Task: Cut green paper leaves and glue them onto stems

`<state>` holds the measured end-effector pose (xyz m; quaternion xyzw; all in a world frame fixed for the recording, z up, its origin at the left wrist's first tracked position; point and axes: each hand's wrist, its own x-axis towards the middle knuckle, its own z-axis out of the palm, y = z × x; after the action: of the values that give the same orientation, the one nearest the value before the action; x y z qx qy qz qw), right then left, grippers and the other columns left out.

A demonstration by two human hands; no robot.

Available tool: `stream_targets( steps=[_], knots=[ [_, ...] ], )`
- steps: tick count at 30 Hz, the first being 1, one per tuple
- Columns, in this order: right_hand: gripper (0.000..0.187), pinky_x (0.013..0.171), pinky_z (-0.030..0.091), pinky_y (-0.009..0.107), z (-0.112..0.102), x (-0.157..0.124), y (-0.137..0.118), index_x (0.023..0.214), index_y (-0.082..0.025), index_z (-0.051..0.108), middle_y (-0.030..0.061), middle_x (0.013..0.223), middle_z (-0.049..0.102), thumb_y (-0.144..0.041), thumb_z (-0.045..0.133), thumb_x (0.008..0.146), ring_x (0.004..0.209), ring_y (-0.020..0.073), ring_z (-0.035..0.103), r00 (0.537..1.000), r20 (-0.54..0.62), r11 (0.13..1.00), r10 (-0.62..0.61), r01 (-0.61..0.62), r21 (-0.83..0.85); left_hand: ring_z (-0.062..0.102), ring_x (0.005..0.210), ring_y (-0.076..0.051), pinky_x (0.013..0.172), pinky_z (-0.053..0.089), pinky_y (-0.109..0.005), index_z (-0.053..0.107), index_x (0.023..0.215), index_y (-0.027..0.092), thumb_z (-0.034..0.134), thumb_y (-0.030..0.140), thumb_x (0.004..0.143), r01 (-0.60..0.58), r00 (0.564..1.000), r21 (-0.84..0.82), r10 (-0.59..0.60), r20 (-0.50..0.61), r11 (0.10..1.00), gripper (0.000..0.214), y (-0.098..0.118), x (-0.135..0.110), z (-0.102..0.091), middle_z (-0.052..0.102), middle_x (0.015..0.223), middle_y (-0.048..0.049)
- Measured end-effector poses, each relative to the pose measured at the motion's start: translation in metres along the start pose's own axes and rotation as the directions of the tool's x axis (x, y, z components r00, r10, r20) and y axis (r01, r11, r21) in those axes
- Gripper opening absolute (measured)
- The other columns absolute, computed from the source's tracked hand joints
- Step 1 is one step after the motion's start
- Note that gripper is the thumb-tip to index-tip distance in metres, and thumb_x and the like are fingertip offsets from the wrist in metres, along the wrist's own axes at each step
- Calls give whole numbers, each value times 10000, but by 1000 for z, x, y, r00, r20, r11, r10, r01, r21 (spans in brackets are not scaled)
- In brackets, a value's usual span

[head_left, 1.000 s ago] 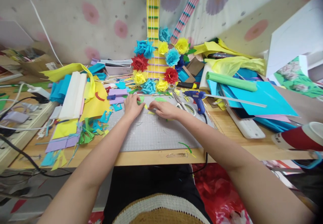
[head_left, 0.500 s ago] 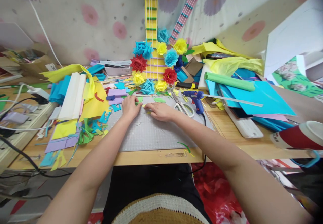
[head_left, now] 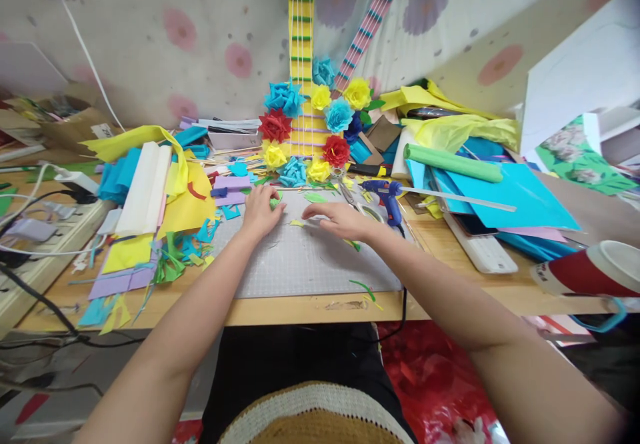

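On the grey cutting mat (head_left: pixel 280 271), my left hand (head_left: pixel 260 212) is curled, with thumb and fingers closed round a green paper leaf (head_left: pixel 275 202); part of the leaf is hidden by the fingers. My right hand (head_left: pixel 343 220) hovers over the mat, fingers apart and nothing in them. Just left of its fingertips lies a small yellow-green paper scrap (head_left: pixel 296 223). Another green leaf (head_left: pixel 315 197) rests flat behind it. Scissors (head_left: pixel 370 212) are partly covered by my right hand, and a blue glue gun (head_left: pixel 387 197) lies beyond them.
A yellow paper guitar (head_left: pixel 301 51) with paper flowers leans at the back wall. Crepe paper rolls (head_left: pixel 145 191) and scraps crowd the left. Blue sheets (head_left: pixel 515 194), a green roll (head_left: pixel 453 162) and a red-white cup (head_left: pixel 590 269) occupy the right. The glue gun's cord hangs over the table edge.
My right hand has moved right, away from my left hand, and its fingers have spread. The yellow-green scrap now shows between the hands. My left hand has barely moved.
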<state>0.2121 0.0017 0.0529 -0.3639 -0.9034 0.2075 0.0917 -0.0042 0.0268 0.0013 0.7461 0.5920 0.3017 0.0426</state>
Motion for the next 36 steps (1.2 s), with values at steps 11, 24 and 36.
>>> stream_targets(
  steps=[11,24,36],
  knots=[
    [271,630,360,266,-13,-34,15,745,-164,677,49,742,677,-160,410,701,678,160,571,980,151,970,126,-90,-225,489,976,-237,828,354,-362,491,841,212,674,332,689,-90,985,6,88,150,996,267,-8,-6,-3,562,955,-54],
    [298,757,379,303,9,23,29,1061,-176,614,94,1029,655,-213,446,818,979,230,535,905,-331,864,268,-378,-332,545,861,-185,789,397,-309,558,767,206,410,247,840,157,949,-269,-221,-226,950,170,-17,-1,-12,616,852,-45],
    [316,650,358,280,27,25,26,978,-175,628,118,908,667,-236,331,889,845,220,590,878,-318,768,358,-471,-434,553,779,-156,724,412,-270,595,776,189,431,279,832,212,870,-388,-354,-343,897,195,-41,4,-26,611,781,-23]
  ],
)
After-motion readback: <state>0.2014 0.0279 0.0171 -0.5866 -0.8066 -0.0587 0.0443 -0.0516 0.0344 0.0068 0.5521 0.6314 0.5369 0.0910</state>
